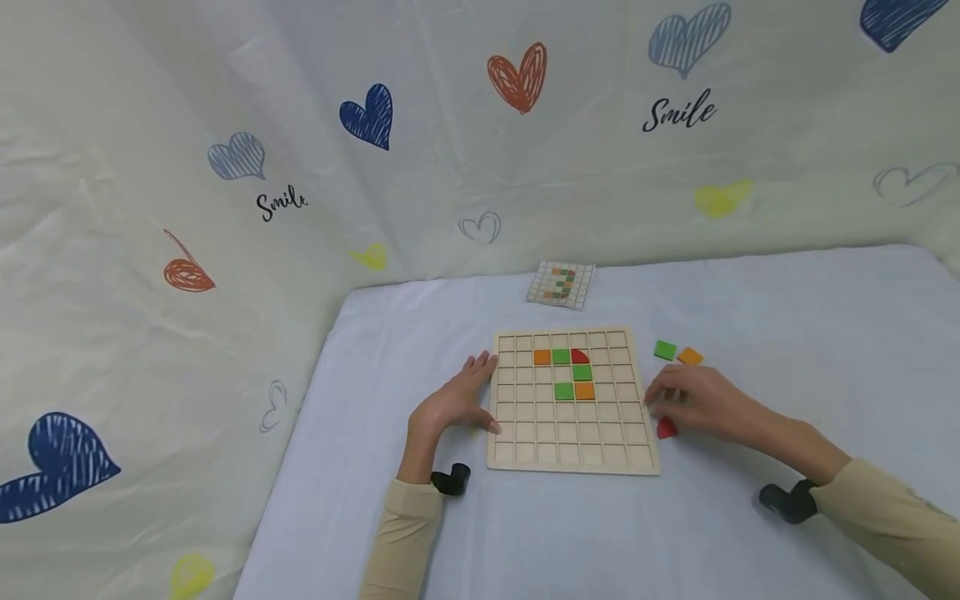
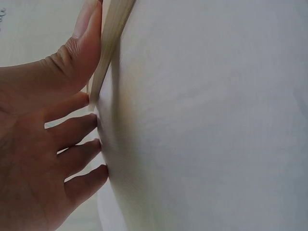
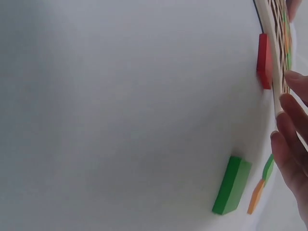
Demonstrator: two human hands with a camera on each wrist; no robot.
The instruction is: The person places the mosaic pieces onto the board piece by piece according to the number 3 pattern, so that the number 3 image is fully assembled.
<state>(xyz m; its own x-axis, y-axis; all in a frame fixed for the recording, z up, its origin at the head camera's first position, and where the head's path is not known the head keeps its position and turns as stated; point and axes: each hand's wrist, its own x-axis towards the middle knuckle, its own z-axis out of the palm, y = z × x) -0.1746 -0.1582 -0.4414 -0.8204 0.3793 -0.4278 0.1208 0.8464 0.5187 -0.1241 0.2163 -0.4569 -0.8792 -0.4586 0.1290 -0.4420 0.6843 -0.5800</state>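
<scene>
A square wooden grid board (image 1: 525, 451) lies on the white cloth. Orange, green and red pieces, among them a green square (image 1: 582, 372) and a red quarter-round (image 1: 579, 357), sit in its upper cells. My left hand (image 1: 455, 402) rests at the board's left edge, thumb on the rim and fingers spread. Over the right edge hovers my right hand (image 1: 697, 402), its fingers loosely bent; nothing shows between them in the right wrist view. Just below it lies a loose red piece (image 1: 666, 428). A green block (image 3: 232, 185) on the cloth is hidden in the head view by that hand.
Beyond the right hand lie a loose green square (image 1: 665, 350) and an orange one (image 1: 690, 357). A card (image 1: 537, 292) printed with a coloured grid pattern lies behind the board. A curtain (image 1: 435, 167) with hearts hangs at the table's far edge.
</scene>
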